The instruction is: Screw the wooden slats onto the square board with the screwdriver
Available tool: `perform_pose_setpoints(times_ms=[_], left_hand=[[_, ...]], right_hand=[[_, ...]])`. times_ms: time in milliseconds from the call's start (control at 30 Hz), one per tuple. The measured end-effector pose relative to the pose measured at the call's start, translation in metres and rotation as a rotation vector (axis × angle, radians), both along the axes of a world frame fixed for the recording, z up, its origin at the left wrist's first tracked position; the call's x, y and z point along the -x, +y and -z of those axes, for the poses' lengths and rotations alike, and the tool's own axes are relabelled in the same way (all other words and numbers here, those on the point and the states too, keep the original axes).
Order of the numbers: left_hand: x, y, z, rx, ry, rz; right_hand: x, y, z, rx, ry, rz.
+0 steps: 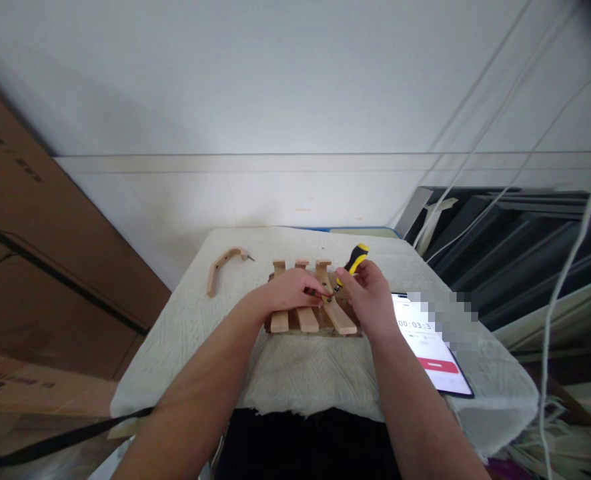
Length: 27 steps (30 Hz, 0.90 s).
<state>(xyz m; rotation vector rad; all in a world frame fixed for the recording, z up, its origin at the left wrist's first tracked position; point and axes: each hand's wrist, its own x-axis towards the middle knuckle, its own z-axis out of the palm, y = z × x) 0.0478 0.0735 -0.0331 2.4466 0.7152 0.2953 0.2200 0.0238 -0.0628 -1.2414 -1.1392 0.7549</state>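
A yellow and black screwdriver [354, 261] is gripped in my right hand [370, 293], slanted with its tip down by a small dark screw [329, 299]. That screw sits in the rightmost of three pale wooden hooks [341, 320], which lie side by side across a brown board [291, 323]. My left hand [295, 288] reaches over the left and middle hooks, its thumb and fingertips drawn together near the screwdriver's tip. What they pinch, if anything, is too small to make out. The hooks' far ends are raised.
Apart on the left lies a loose, bent wooden hook [220, 267] with a metal pin at its end. A lit phone [435, 360] rests beside my right forearm. White cloth [320, 373] covers the table. Cardboard [65, 200] stands left; a white cable [565, 287] hangs right.
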Motion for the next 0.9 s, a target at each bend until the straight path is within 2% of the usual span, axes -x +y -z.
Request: perform_pose_setpoints(times_ms=[100, 333, 533, 633, 767, 900], left_hand=[[0.0001, -0.0008, -0.0008, -0.003, -0.01, 0.002], [-0.0003, 0.0004, 0.0011, 0.002, -0.011, 0.005], [-0.0006, -0.0002, 0.0004, 0.001, -0.006, 0.0], [-0.0003, -0.0007, -0.0002, 0.004, -0.011, 0.001], [0.0, -0.0007, -0.0004, 0.006, -0.006, -0.002], [0.0001, -0.0009, -0.0005, 0.017, -0.019, -0.001]], right_hand=[[-0.0005, 0.0006, 0.0001, -0.002, 0.098, -0.079], [-0.0012, 0.0037, 0.0055, -0.013, -0.005, 0.024], [0.0025, -0.0008, -0.0032, -0.023, 0.238, -0.094], [0.0012, 0.0001, -0.0021, -0.006, 0.2, -0.113], [0.0001, 0.0042, 0.0034, -0.051, 0.064, -0.016], [0.0015, 0.0031, 0.0019, -0.056, 0.137, -0.042]])
